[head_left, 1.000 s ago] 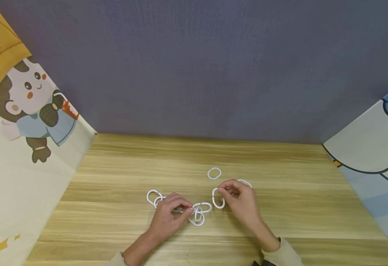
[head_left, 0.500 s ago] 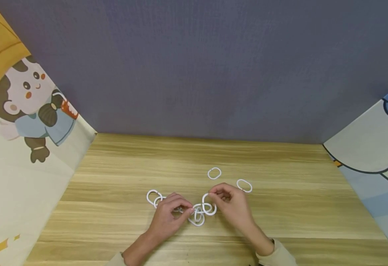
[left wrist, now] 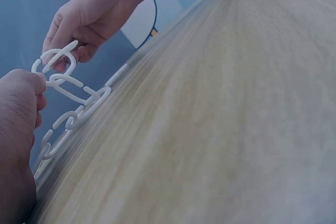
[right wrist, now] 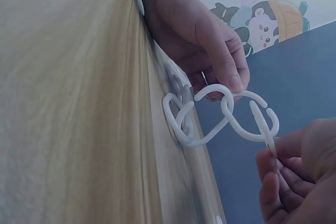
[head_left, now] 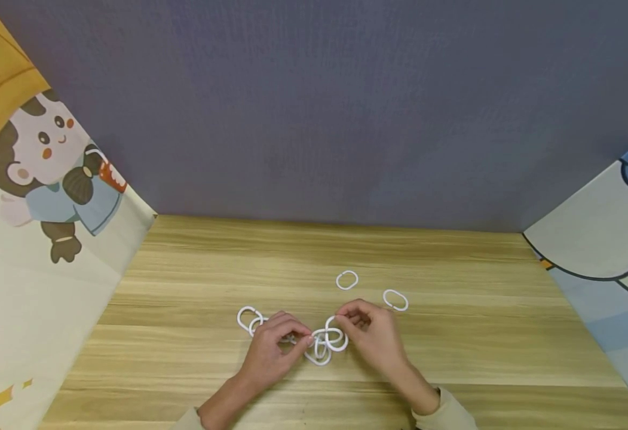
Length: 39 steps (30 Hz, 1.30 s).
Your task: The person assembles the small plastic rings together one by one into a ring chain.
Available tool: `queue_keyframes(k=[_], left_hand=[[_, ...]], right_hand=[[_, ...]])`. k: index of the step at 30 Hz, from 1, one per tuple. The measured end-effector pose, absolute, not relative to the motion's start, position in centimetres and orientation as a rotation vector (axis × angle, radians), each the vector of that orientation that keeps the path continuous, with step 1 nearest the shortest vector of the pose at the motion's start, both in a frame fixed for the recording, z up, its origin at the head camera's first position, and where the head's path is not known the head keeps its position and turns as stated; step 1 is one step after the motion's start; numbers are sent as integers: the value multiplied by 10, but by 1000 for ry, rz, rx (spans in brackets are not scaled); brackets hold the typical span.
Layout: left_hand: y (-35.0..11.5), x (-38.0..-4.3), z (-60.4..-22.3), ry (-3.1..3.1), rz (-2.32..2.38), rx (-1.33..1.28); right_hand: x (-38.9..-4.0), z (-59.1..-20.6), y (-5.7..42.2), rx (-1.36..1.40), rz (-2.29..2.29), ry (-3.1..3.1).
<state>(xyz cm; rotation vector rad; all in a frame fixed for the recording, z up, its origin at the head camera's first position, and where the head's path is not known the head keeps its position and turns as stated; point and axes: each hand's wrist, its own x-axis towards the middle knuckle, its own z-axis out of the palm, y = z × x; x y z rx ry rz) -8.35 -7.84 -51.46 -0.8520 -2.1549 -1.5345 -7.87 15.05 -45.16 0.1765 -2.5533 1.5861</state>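
My left hand [head_left: 272, 348] pinches a white plastic chain link [right wrist: 242, 132] between thumb and fingertips. That link is joined to several other links, forming a chain [head_left: 319, 361] that trails under and beside the hand. Facing it, my right hand [head_left: 375, 334] pinches another white link [head_left: 338, 349] between thumb and index finger. In the right wrist view this link is seen nearly edge-on, crossing the left-held link right by its open gap. Part of the chain is hidden behind the left hand in the head view.
Two loose white links lie on the wooden table: one link [head_left: 347, 270] farther back, the other link [head_left: 395, 291] just beyond the right hand. The chain's far end [head_left: 246, 309] lies left of the left hand. A grey-blue panel [head_left: 314, 119] stands behind the table.
My right hand has carried its link leftward and slightly down, from apart to overlapping the link in my left hand. The left hand has stayed in place.
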Motion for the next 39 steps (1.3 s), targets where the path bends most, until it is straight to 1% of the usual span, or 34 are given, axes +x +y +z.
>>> queue_keyframes(k=[17,30,39], left_hand=[[-78,-84,-516,-2132,-1546,-867],[-79,-84,-517,-2189,-1556,-866],[-79,-83,-517,-2231,-1558,-868]], right_hand=[[-77,-454,168,17,1755,-2485],[-71,-448,176,-178,2150,-2343],[-69,-452,178,-195,2178,-2312]])
